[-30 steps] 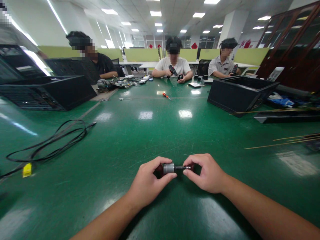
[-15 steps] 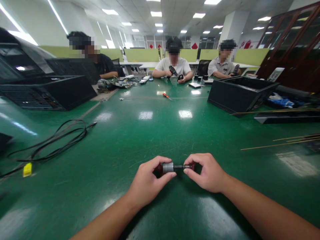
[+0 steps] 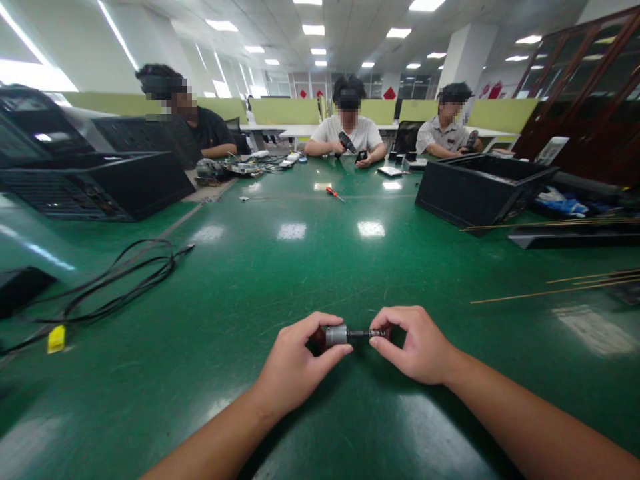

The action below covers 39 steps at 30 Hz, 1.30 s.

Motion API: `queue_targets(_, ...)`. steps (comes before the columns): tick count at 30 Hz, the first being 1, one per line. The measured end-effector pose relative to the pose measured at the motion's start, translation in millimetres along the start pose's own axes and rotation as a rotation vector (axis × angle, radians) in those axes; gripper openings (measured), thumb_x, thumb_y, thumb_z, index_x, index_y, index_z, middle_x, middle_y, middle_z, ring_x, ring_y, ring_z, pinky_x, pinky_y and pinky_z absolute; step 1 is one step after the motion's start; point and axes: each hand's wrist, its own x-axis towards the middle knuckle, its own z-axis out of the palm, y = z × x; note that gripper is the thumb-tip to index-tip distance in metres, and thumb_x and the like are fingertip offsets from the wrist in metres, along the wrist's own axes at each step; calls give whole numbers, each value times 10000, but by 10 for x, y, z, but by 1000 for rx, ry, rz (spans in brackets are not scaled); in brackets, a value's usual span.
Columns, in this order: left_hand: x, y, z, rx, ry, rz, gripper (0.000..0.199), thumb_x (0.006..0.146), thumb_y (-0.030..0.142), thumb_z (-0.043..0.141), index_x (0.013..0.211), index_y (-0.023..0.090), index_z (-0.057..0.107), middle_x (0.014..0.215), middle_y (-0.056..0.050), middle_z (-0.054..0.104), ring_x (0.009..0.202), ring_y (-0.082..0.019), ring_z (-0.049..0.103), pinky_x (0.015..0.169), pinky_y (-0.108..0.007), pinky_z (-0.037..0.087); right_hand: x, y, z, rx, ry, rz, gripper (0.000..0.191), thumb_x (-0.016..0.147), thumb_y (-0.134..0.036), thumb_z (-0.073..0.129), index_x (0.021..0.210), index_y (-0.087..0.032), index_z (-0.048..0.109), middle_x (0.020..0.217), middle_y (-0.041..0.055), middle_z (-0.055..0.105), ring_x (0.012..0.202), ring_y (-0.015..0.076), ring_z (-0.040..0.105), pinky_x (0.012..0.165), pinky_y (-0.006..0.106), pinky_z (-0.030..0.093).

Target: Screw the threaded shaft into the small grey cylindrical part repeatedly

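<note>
Low in the middle of the head view, a short grey metal cylinder (image 3: 337, 335) with a thin dark shaft (image 3: 358, 334) lies level between my hands. My left hand (image 3: 296, 360) is closed round the cylinder, thumb and index finger on its sides. Its left end is hidden in my palm. With thumb and fingertips, my right hand (image 3: 416, 347) pinches a ringed, spring-like metal piece (image 3: 377, 333) at the shaft's right end. The dark shaft shows bare between both hands. Whether the ringed piece is separate from the shaft I cannot tell.
Black cables (image 3: 120, 280) with a yellow tag (image 3: 56, 339) lie left on the green table (image 3: 300, 280). Black computer cases stand left (image 3: 100, 187) and right (image 3: 480, 190). A red screwdriver (image 3: 333, 193) lies ahead. Thin brass-coloured rods (image 3: 530, 297) are at right. Three people sit opposite.
My right hand has shifted very slightly to the right with the ringed piece, and a little more shaft shows. My left hand and the cylinder stay in place.
</note>
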Motion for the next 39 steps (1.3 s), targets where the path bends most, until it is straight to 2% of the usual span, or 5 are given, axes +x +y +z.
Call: queue_targets(39,9,-13,-20,-20,20,15,271,765,244,806,1014,236,699,882,21,734,766,-151,668,714,-259,499,-5,33,-47,52,-2,-30,18,811,-181,652,794,-180,648,695,-2,654,638,144,617,637,248,454)
